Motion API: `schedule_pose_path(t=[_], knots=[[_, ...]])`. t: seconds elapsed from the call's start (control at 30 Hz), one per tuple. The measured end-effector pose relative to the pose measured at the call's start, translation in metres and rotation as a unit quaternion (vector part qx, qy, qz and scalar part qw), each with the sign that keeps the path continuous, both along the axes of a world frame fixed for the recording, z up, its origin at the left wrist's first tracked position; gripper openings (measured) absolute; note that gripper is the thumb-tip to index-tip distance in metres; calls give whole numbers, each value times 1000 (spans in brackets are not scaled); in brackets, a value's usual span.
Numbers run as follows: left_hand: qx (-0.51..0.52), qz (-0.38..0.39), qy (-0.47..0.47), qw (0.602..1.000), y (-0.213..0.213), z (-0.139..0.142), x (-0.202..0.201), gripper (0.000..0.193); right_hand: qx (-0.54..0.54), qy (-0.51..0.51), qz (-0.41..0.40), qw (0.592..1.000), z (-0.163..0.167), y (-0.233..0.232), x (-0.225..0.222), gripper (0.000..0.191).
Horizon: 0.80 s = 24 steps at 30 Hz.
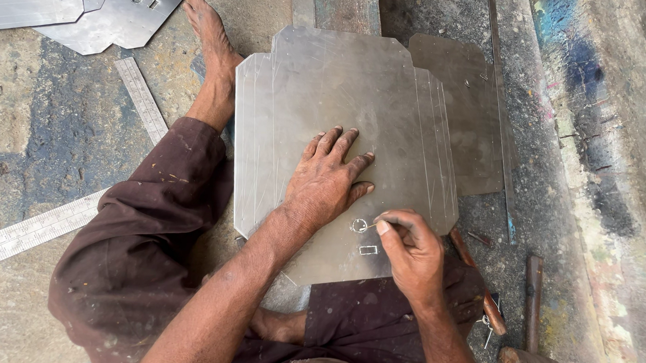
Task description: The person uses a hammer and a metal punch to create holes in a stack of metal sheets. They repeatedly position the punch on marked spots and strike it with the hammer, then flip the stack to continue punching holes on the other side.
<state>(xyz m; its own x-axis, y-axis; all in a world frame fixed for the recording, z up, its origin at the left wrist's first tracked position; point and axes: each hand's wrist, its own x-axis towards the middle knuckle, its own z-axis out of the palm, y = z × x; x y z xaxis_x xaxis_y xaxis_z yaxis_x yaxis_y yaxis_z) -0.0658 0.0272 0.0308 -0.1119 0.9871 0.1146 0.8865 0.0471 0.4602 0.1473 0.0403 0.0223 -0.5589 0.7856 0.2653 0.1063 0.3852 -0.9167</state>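
Now the left hand (327,176) lies spread flat on the steel sheet (341,110) across the lap, while the right hand (409,252) pinches a thin scriber (374,224), tracing a circle (359,225) that probably wants steady pressure.

Dusty dark maroon trousers (145,253), barefoot

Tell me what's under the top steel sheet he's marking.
Under the top steel sheet, edges of similar sheets show at its left, and another sheet juts out right. Their covered parts are hidden.
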Motion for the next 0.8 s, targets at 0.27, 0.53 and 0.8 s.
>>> schedule_pose_path(t=[0.27,0.53,0.8], knots=[[-8,0,-3,1000,1,0,0,59,18,-51,-4,999,-1,-1,0,11],[4,1,0,1000,0,2,0,58,-35,-27,4,999,-2,1,1,14],[7,1,11,1000,0,3,2,61,-112,23,-6,993,-1,-3,26,13]])
